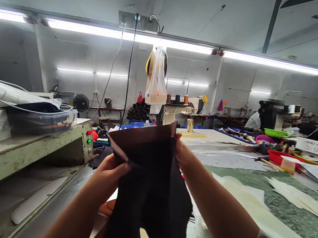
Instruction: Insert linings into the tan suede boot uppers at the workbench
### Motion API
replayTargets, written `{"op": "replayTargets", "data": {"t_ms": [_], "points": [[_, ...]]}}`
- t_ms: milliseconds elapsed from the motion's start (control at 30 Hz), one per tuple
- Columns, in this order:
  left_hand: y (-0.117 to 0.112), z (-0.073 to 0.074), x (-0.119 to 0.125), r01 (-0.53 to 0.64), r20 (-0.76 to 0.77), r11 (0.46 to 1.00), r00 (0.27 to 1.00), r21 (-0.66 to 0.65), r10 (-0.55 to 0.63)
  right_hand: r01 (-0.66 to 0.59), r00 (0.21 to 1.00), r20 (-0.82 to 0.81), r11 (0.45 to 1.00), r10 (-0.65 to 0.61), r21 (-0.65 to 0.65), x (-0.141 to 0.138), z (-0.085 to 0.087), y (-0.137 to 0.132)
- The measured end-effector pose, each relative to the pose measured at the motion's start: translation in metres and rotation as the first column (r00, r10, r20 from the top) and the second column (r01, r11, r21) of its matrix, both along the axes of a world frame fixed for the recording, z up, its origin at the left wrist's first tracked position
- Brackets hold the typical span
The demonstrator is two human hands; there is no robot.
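The green-mottled counter (pixel 246 176) spreads away to the right; above its near part, in mid-air before the person, hangs the dark piece (pixel 143 181). Holding it well calls, I judge, for an even pull on both upper corners, enough to smooth the slack without stretching the edge. Its long axis runs from the straight brownish edge, up and away, down toward the person, where two tails flank a curved gap. The left hand (pixel 112 174) pinches a folded corner, thumb uppermost; the right hand (pixel 182 151) grips the opposite corner, its fingers mostly hidden.
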State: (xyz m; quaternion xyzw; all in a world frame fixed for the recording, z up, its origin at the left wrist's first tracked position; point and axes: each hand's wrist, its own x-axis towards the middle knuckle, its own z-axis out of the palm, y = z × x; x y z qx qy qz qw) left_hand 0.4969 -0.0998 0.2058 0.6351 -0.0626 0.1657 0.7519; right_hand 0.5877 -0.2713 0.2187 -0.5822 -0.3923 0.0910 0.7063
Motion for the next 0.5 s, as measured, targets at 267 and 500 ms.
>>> {"op": "replayTargets", "data": {"t_ms": [267,500], "points": [[-0.007,-0.002,0.009,-0.389,0.255,0.865,0.913,0.315,0.318,0.390,0.881,0.242,0.913,-0.407,0.116,-0.011,0.010,0.032],[-0.013,-0.003,0.001,-0.628,0.356,0.521,0.768,0.578,0.532,0.539,0.781,0.292,0.832,-0.552,0.131,-0.020,0.012,0.029]]}}
